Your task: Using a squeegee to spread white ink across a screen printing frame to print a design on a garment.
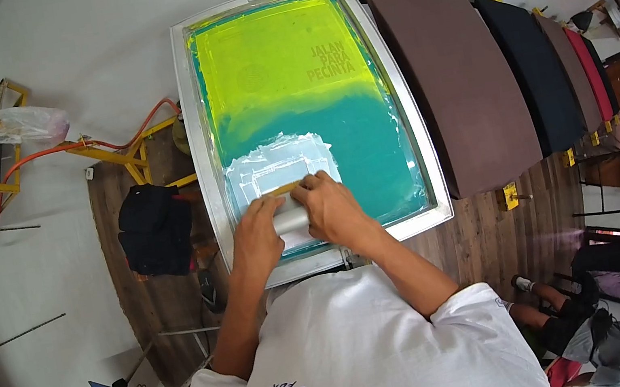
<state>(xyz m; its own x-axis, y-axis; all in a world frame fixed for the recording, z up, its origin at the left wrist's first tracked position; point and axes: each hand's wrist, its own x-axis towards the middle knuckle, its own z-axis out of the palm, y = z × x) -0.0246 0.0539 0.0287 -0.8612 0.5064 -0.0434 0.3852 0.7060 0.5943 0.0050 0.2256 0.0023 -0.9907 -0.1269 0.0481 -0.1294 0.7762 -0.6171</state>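
A printing screen (188,91) with a pale metal frame lies before me, its mesh yellow-green at the far end and teal nearer. White ink (282,151) is spread thickly over the near left part of the mesh, around a pale rectangular outline. Both my hands grip a squeegee (291,220) with a silvery body and a yellowish edge, which rests on the inked area. My left hand (253,236) is closed around its left end. Fingers bent over the top, my right hand (331,205) holds the right end. The squeegee's underside is hidden.
To the right, brown fabric (456,87), black fabric (527,67) and red fabric (588,73) cover a row of boards with yellow clamps (508,198). Dark folded cloth (156,227) and an orange hose (46,157) are on the left. Other people show at both lower corners.
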